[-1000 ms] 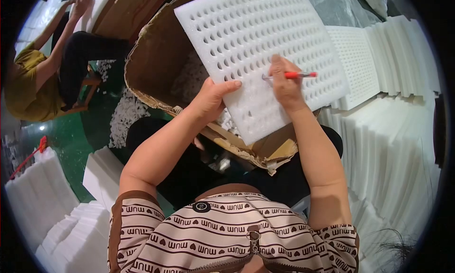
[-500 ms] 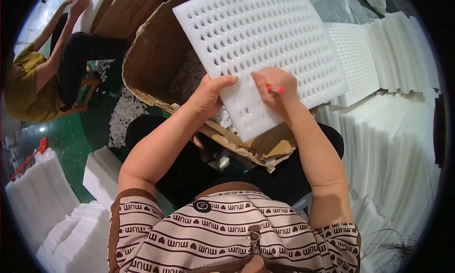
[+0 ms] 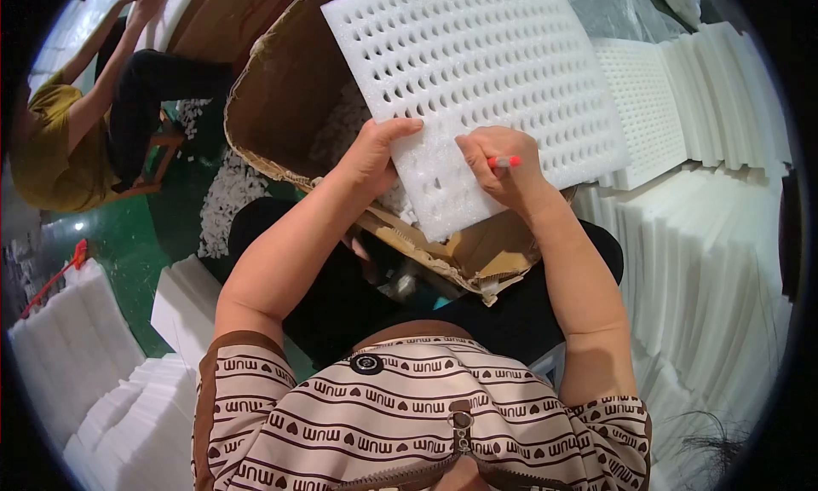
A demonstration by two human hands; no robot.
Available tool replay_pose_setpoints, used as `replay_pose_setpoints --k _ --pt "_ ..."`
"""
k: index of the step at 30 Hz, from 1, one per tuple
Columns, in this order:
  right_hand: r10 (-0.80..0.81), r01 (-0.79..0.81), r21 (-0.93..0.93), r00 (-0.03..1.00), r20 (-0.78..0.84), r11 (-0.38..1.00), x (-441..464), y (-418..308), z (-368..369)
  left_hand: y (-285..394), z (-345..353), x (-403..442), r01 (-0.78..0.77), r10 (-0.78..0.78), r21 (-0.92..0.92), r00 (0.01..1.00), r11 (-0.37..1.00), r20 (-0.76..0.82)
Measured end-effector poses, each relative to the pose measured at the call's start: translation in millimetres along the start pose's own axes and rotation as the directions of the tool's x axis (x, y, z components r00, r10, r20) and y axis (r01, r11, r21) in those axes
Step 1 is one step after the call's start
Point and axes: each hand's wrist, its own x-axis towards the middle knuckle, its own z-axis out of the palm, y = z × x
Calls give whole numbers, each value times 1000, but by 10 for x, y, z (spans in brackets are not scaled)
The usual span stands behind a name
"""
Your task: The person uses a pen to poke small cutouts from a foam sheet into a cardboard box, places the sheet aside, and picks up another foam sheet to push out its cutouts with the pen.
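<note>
A white foam sheet [image 3: 494, 65] punched with rows of round holes lies tilted over an open cardboard box [image 3: 281, 82]. My left hand [image 3: 379, 154] grips its left edge, the thumb on top and the fingers hidden beneath. Closed in a fist over the sheet's lower part, my right hand [image 3: 503, 163] holds a red pen-like tool [image 3: 504, 162]; its working tip is hidden by the hand. Around the fist the foam is mostly unpunched, with one open hole near the bottom corner. Small white foam plugs [image 3: 341, 129] lie inside the box.
Stacked white foam sheets [image 3: 690, 261] stand at the right, beside a punched sheet [image 3: 639, 107]. More foam stacks [image 3: 77, 320] are at lower left. Foam scraps [image 3: 230, 201] litter the green floor [image 3: 128, 261]. A person in a yellow top [image 3: 60, 150] sits at upper left, handling another sheet.
The foam sheet has shifted slightly right and up in the view. My right hand has turned a little, showing more of the red tool. My left hand keeps its grip.
</note>
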Motion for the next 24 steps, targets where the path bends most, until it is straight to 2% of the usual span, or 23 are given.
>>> replay_pose_setpoints --k 2,4,5,10,14,15,19,24 --pt "100 -80 305 994 -50 949 -21 45 -34 16 -5 5 -20 20 -4 1000 1000 20" --pt "205 -130 580 977 -65 804 -19 71 -55 41 -14 18 -41 42 -12 998 999 43" --pt "201 -129 580 978 -62 805 -11 76 -50 44 -17 29 -45 45 -16 998 999 41" --pt "32 -8 263 996 -86 965 -3 74 67 38 -31 38 -37 36 3 998 999 51" --pt "-85 83 -28 993 -88 996 -59 73 106 46 102 -73 20 -28 -173 999 985 -43" --pt "-79 77 -32 993 -91 997 -67 80 100 29 115 -82 26 -33 -170 999 985 -38" --pt "214 -149 327 961 -174 933 -47 85 127 -28 55 -132 -12 23 -93 993 996 116" --pt "138 -111 229 985 -106 967 -71 28 150 -91 -24 -33 -47 49 -18 995 999 82"
